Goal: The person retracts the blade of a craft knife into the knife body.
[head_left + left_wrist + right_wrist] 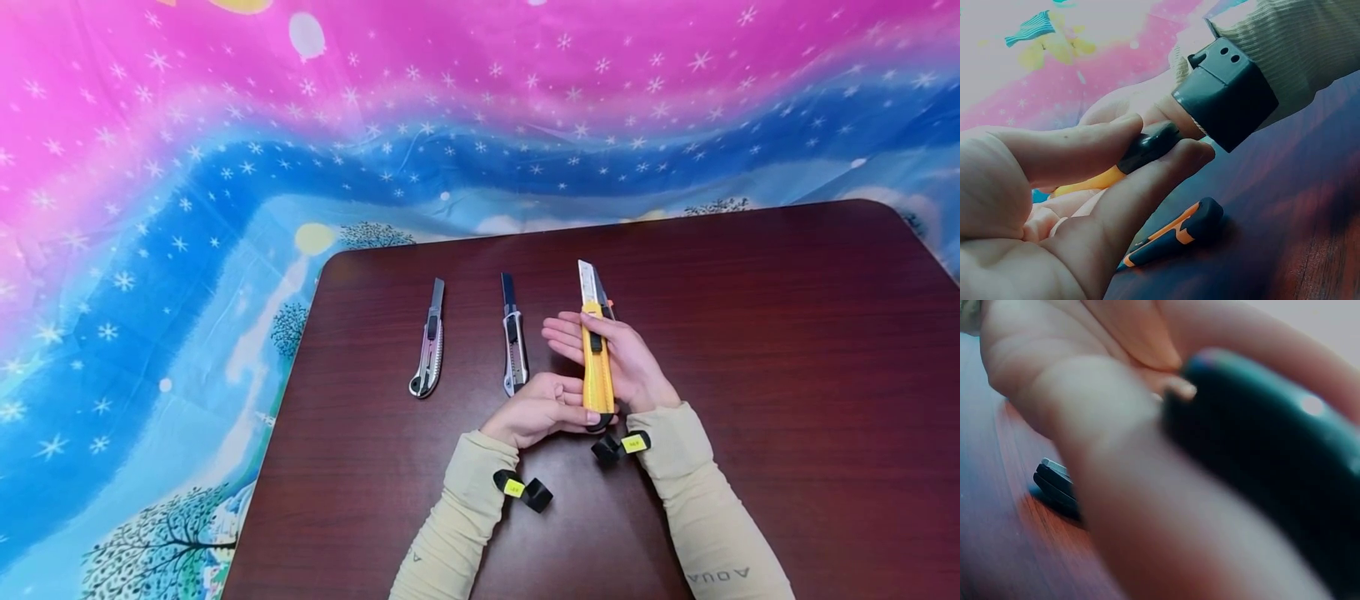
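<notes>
A yellow snap-off utility knife with a black slider and black end is held up between both hands, its wide blade pointing away and extended. My left hand pinches the black end between thumb and finger. My right hand supports the knife from behind with straight fingers, its thumb laid over the handle near the blade. Behind them, a black-and-orange utility knife lies on the table, mostly hidden in the head view. Left of the hands lies a silver-and-black utility knife, its blade out.
Another silver utility knife, blade out, lies farther left on the dark red-brown table. The table's far edge runs along a pink and blue patterned cloth. Small black cameras are strapped to both wrists.
</notes>
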Tool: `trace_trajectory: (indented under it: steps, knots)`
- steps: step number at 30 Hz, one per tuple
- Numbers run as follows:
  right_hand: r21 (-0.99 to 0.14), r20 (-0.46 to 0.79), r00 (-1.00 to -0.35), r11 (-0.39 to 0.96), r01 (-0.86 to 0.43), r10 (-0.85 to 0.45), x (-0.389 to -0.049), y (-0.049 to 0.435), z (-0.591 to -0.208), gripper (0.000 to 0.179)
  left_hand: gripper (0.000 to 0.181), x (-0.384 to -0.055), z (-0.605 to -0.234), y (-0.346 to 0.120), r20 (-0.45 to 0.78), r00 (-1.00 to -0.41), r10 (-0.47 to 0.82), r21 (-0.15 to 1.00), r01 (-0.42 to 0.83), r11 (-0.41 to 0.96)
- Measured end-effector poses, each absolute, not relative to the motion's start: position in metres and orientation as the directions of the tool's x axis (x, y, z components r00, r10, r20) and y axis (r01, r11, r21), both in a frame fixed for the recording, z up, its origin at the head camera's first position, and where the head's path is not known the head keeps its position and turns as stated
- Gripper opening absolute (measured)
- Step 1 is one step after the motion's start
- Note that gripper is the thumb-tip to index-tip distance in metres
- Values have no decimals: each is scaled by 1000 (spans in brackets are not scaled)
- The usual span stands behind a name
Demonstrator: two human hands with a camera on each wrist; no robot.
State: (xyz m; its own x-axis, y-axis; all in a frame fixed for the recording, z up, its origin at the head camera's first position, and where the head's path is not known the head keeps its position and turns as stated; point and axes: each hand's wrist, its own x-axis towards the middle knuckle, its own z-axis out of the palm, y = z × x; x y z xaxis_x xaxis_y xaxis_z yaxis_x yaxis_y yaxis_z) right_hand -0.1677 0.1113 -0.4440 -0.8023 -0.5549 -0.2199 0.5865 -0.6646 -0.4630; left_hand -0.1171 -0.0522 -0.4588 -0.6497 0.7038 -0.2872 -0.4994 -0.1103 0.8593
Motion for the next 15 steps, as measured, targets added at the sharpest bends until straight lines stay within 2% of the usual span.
trace_trajectory:
  steps: [11, 15]
  knots:
    - [-476, -218, -804, -659, 582, -553, -168, 112, -442, 31, 41, -115, -457, -51, -300, -657, 692, 849, -514, -120]
    - [-476, -205, -804, -661, 580, -558, -169, 113, -443, 37, 39, -116, -457, -51, -290, -662, 691, 854, -504, -125]
